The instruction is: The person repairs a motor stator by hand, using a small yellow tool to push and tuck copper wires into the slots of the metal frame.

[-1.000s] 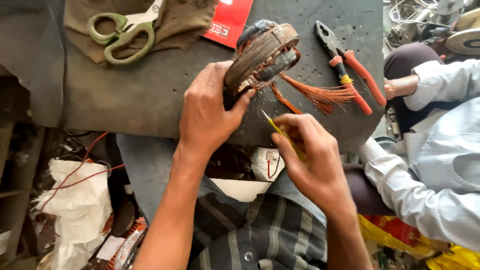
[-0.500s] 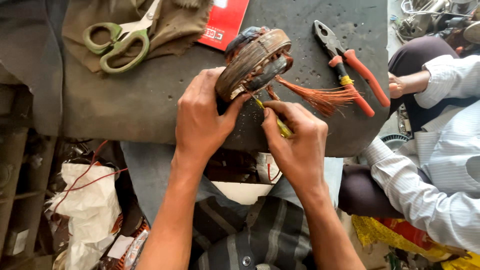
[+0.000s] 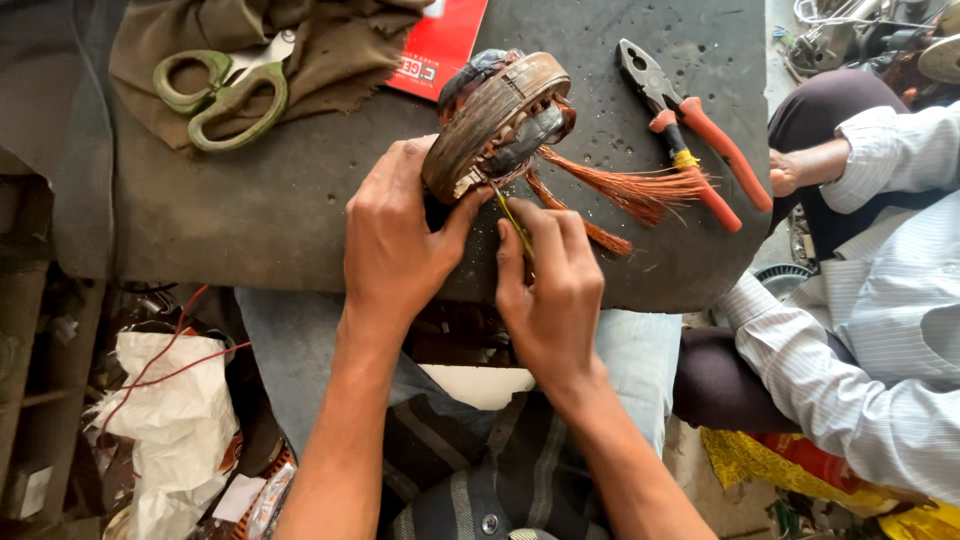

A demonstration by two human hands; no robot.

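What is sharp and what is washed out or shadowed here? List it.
Head view: even daylight, no blur; left hand, right hand and the motor stator are crisp; the white plastic bag and a seated person's striped sleeve run bright; the shelf area at left sits in shadow; edges bow slightly.

Surface: dark, pitted workbench (image 3: 300,200).
On it: green-handled scissors (image 3: 220,90) on brown cloth (image 3: 330,50), red booklet (image 3: 435,45), orange-handled pliers (image 3: 690,125), motor stator (image 3: 495,125).
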